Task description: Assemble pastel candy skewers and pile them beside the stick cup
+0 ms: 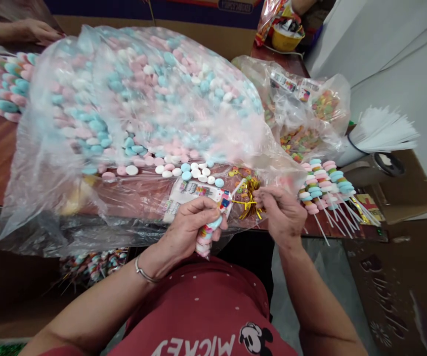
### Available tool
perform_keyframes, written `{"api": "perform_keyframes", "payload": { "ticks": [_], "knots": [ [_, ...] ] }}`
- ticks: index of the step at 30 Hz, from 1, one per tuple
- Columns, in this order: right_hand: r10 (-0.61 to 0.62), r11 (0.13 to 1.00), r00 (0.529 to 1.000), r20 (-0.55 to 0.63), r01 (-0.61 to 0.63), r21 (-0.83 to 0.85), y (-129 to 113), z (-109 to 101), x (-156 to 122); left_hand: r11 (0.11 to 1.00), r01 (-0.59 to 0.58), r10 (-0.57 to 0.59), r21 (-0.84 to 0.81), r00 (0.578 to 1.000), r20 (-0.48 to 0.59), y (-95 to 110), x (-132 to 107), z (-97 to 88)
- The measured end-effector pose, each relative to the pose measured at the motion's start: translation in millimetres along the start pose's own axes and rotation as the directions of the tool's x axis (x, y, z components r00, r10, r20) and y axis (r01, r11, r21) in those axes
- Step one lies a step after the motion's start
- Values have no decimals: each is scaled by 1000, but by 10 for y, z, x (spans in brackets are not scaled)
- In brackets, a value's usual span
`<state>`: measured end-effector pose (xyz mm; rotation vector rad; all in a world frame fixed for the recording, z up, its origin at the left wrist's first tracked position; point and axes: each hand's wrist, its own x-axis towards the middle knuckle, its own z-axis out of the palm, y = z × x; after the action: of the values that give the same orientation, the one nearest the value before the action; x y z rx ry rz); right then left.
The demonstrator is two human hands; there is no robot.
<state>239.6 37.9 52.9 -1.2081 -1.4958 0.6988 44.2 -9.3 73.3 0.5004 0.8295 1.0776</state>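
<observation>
My left hand (pixel 194 222) is wrapped round a candy skewer (pixel 203 241) in a clear printed sleeve. Pink, white and blue sweets show through the sleeve, and its white stick (pixel 239 186) points up to the right. My right hand (pixel 283 215) is closed in a pinch at one end of a gold twist tie (pixel 243 201), which stretches toward the neck of the sleeve. Whether the tie touches the sleeve I cannot tell. Just behind it lies a bunch of gold twist ties (pixel 251 190). Flat printed sleeves (pixel 178 195) lie partly under my left hand.
A big clear bag of pastel sweets (pixel 143 99) fills the table, some spilled at its mouth. To the right are bare candy skewers (pixel 322 180), bags of gummy rings (pixel 298 141) and white sticks (pixel 384 131) in a container. A co-worker's hand (pixel 41 32) is at far left.
</observation>
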Motion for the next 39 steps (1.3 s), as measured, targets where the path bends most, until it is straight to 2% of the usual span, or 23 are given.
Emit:
{"api": "perform_keyframes", "payload": {
  "ticks": [1, 3, 6, 8, 12, 15, 17, 19, 20, 21, 24, 27, 31, 34, 37, 39],
  "knots": [
    [102, 972, 995, -6, -99, 212, -32, 94, -75, 1000, 7, -6, -11, 999, 32, -34, 19, 32],
    [262, 842, 964, 47, -252, 477, -93, 262, -203, 1000, 23, -22, -19, 997, 71, -96, 54, 75],
    [371, 690, 914, 163, -389, 611, -149, 405, -314, 999, 44, -44, -7, 997, 56, -147, 84, 94],
    [388, 659, 897, 210, -429, 618, -146, 430, -344, 999, 51, -51, 1, 998, 24, -155, 86, 88],
    [358, 700, 907, 221, -418, 579, -78, 417, -364, 1000, 10, -10, -1, 999, -45, -163, 77, 60],
    [264, 802, 935, 237, -349, 485, -44, 380, -356, 1000, -18, 19, 15, 996, -87, -176, 78, 34],
    [117, 923, 962, 246, -197, 332, -51, 337, -333, 999, -11, 14, 34, 996, -93, -181, 81, 23],
    [-104, 992, 961, 257, 81, 99, -79, 288, -299, 998, -13, 20, 61, 994, -109, -182, 86, 25],
    [-221, 970, 937, 269, 239, -35, -97, 264, -280, 997, -20, 30, 79, 991, -129, -182, 88, 32],
    [-328, 909, 898, 293, 385, -162, -114, 244, -262, 995, -26, 42, 100, 987, -156, -183, 92, 40],
    [-562, 612, 712, 421, 700, -368, -151, 196, -198, 981, 14, 32, 196, 973, -227, -179, 109, 60],
    [-685, 388, 514, 516, 857, -338, -168, 153, -107, 945, 76, -5, 319, 975, -220, -136, 134, 52],
    [-705, 280, 344, 621, 938, -202, -225, 85, 23, 893, 119, -110, 435, 993, -46, -8, 145, 28],
    [-637, 249, 263, 724, 960, -130, -299, 49, 62, 862, 174, -198, 476, 980, 0, 62, 133, 40],
    [-572, 240, 246, 783, 962, -126, -346, 37, 54, 843, 215, -220, 493, 974, -49, 66, 123, 65],
    [-538, 244, 242, 807, 961, -126, -354, 33, 42, 819, 203, -199, 536, 978, -65, 46, 128, 68]
  ]
}}
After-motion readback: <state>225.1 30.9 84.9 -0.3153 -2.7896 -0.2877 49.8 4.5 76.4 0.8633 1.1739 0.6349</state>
